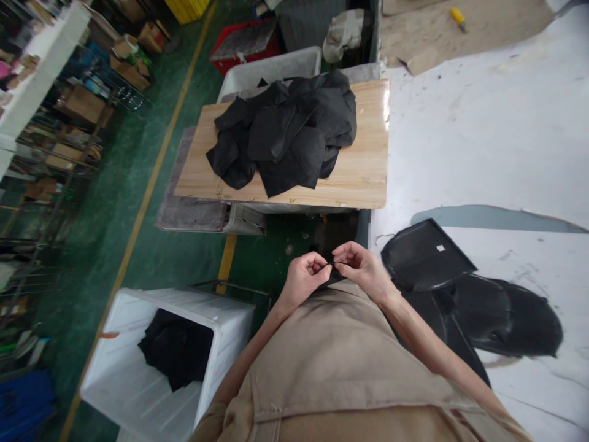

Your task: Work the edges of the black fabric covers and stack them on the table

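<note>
Before our beige garment (331, 362): our left hand (301, 279) and right hand (363, 272), fingers pinched narrow on one black piece (334, 278), probably fabric, mostly hidden; rightward, black panels (426, 258) on white table (483, 147).

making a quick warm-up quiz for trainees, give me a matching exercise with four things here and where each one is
1. black piece
2. board
3. near white bin
4. yellow tool

A. on the brown sheet, top right
B. lower left, with black material inside
C. pinched by the left hand and right hand
D. under the black heap

Pairs: 1-C, 2-D, 3-B, 4-A
</note>
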